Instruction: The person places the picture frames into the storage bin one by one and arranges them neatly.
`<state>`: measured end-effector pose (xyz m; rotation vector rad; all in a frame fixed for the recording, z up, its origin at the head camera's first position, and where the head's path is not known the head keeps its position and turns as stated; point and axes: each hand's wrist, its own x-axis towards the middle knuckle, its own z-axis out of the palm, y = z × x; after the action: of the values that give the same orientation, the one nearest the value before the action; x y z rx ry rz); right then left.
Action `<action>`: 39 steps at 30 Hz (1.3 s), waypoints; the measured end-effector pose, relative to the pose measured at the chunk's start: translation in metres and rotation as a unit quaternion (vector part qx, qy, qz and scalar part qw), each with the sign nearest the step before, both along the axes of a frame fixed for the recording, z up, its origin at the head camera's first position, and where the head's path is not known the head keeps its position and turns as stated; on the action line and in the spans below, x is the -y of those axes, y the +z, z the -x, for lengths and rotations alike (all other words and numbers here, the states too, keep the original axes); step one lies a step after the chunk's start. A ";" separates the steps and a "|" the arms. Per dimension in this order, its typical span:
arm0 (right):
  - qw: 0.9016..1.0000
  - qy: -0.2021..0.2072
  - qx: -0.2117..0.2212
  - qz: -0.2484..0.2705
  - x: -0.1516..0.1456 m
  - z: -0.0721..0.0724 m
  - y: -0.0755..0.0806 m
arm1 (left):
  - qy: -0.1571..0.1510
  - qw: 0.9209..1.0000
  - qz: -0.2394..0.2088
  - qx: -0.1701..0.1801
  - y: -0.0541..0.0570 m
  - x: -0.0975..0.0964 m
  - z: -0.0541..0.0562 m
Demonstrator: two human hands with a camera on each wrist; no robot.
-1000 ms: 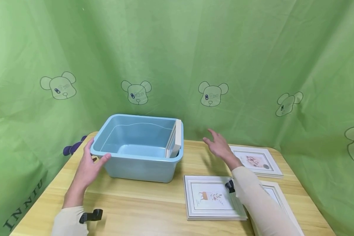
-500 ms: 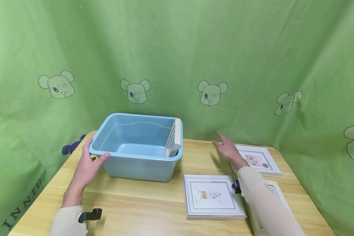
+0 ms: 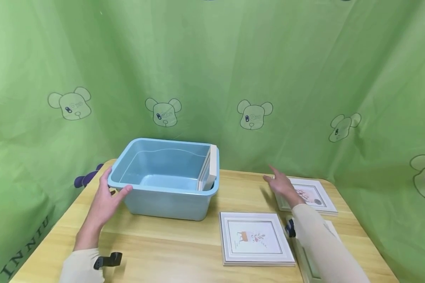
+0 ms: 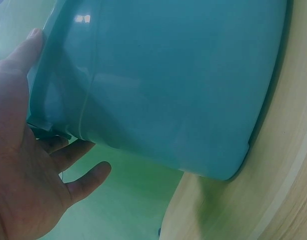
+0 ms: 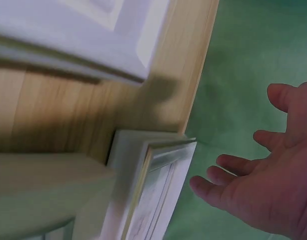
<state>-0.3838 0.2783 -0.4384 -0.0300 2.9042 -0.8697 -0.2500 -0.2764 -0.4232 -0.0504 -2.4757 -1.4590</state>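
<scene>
- Left hand (image 3: 105, 198) holds the blue tub (image 3: 166, 205) by its near-left corner.
- Right hand (image 3: 282, 186), empty, fingers spread, hovers near the pink-print frame (image 3: 325, 199), far right on the desk (image 3: 170, 251).
- Probably best: brace the tub; grip the frame by its edges.

Blue tub (image 3: 166, 203), white picture frames (image 3: 254, 237); green curtain (image 3: 205, 59) with animal-head outlines

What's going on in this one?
A person's left hand holds the tub by its near left corner. The right hand hovers empty by the far frame. The near frame also lies on the table, with another frame partly hidden by the right sleeve. White frames stand in the tub's right end.
</scene>
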 end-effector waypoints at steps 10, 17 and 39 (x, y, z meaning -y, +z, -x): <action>0.999 -0.037 0.006 -0.014 -0.024 0.000 -0.005 | 0.000 1.000 0.005 0.002 0.001 -0.001 0.001; 0.997 -0.076 0.004 -0.029 -0.047 -0.001 -0.004 | 0.007 1.000 0.010 0.009 0.000 -0.001 0.001; 0.980 -0.181 0.065 -0.056 -0.115 -0.023 -0.005 | 0.008 1.000 0.011 0.005 -0.001 -0.001 -0.002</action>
<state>-0.3604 0.3931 -0.4431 0.5574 2.8724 -0.7184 -0.2481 -0.2752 -0.4245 -0.0261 -2.4948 -1.4292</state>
